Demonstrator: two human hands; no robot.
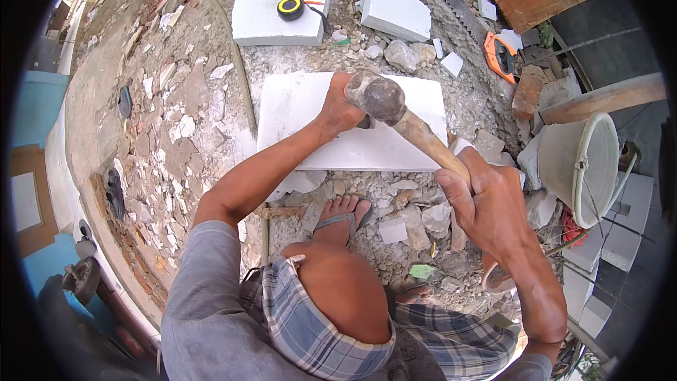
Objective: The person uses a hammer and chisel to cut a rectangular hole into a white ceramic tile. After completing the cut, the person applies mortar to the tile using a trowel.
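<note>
My right hand (486, 201) grips the wooden handle of a hammer (416, 127), whose dark metal head is raised over a large white block (296, 109) lying flat on the rubble. My left hand (340, 109) rests on that block, closed around a small dark tool that is mostly hidden under the hammer head; what it is I cannot tell. My foot in a sandal (345, 215) stands just in front of the block.
Two more white blocks (261, 17) (395, 10) lie farther away, one carrying a yellow tape measure (290, 5). An orange-handled saw (497, 53) and a white bucket (582, 166) are at the right. Broken stones cover the ground; a hose (233, 56) runs at the left.
</note>
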